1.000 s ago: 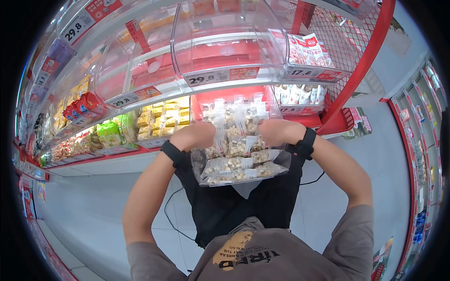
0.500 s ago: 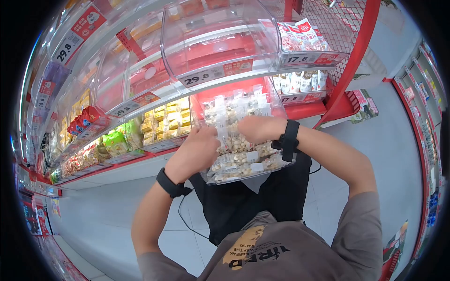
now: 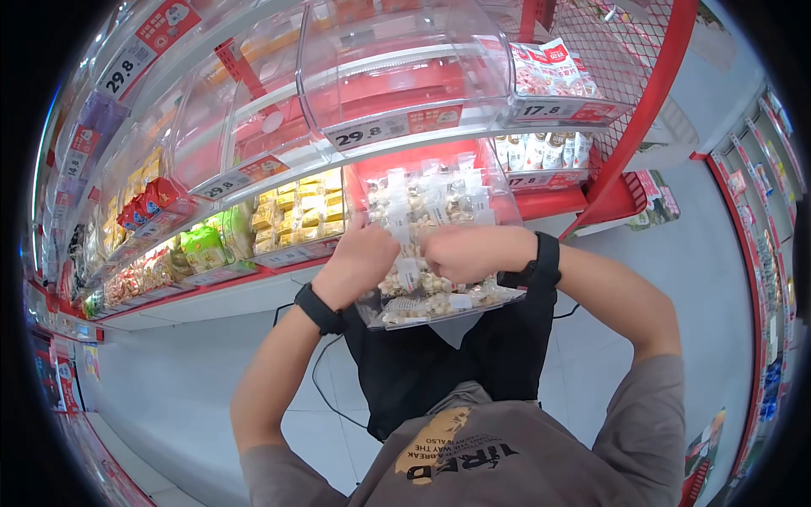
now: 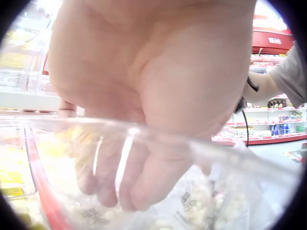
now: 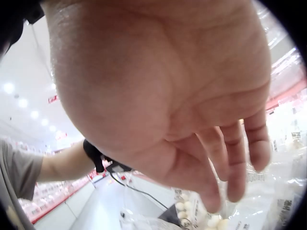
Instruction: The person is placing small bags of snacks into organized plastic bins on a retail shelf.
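Note:
A clear bin (image 3: 507, 294) holds small bags of pale round pieces (image 3: 439, 306) and rests at the person's lap, its far end in the lower shelf. The left hand (image 3: 361, 260) is over the bin's left side; in the left wrist view its fingers (image 4: 108, 184) point down behind the clear wall (image 4: 216, 153), touching the bags (image 4: 196, 203). Close beside it, the right hand (image 3: 477, 252) reaches across from the right. Its fingers (image 5: 235, 167) hang spread and slightly bent over the bags (image 5: 254, 201) in the right wrist view, with nothing seen gripped.
Yellow packets (image 3: 300, 211) and green bags (image 3: 203, 247) fill bins to the left. An upper shelf with a clear bin (image 3: 397, 84) overhangs the hands. Red mesh and its curved frame (image 3: 646, 118) stand at the right. A dark cable (image 3: 319, 380) hangs near the legs.
Both hands have come closer together over the bin, the right one moving left. One front bag now stands more upright beside the left hand. The view has shifted slightly.

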Tool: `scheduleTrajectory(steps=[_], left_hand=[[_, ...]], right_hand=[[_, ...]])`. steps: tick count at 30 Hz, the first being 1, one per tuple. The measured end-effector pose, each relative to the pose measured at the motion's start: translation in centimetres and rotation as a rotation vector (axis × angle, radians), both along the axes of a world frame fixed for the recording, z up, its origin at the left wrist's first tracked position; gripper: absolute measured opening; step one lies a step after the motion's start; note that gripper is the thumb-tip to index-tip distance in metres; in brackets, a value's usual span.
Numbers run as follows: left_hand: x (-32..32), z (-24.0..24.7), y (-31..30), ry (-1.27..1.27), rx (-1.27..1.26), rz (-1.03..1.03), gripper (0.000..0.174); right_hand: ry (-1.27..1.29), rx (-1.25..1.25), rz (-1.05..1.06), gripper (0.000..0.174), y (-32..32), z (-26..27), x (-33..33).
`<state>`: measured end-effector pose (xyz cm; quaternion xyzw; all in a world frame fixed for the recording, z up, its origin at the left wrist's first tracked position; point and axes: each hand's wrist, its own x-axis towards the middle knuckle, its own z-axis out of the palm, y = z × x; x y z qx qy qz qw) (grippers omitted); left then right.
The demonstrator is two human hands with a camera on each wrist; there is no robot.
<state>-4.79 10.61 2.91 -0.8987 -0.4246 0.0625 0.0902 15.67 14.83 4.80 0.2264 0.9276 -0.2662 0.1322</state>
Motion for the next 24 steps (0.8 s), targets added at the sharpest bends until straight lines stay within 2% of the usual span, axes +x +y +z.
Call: scheduleTrajectory(steps=[3,6,9,13,16,19,21,22,24], left_hand=[[-0.4,-0.1,1.2,0.0,-0.061,0.1,0.011],[-0.8,-0.7,1.7,-0.015,-0.017,0.106,0.013],[-1.0,-0.7,1.7,-0.029,0.036,0.074,0.013],[-0.5,-1.0,1.3,-0.04,0.123,0.061,0.013],[0.1,-0.9,0.7,0.113,0.062,0.094,0.009],[0.2,0.2,-0.5,-0.038,0.141,0.051,0.002],[0.7,1.9,-2.2,-0.176,0.141,0.029,0.007],[1.0,2.9,-3.1,-0.243,0.144,0.015,0.011],[1.5,3.7,-4.7,-0.36,-0.069,-0.03,0.02]], right_hand=[[-0.085,0.154,0.027,0.014,-0.6,-0.6,0.8],[-0.122,0.043,-0.009,0.015,0.7,-0.3,0.5],[-0.079,0.106,0.003,0.015,0.6,0.2,0.6],[0.016,0.13,0.006,0.016,0.8,-2.5,1.1],[-0.003,0.104,0.007,0.017,1.1,-2.1,1.5],[-0.038,0.115,-0.042,0.019,1.1,0.2,3.5],[0.021,0.18,-0.093,0.02,1.0,1.0,5.4],[-0.045,0.216,-0.051,0.02,0.9,1.0,5.9],[-0.176,0.287,0.031,0.021,0.5,0.9,6.7]])
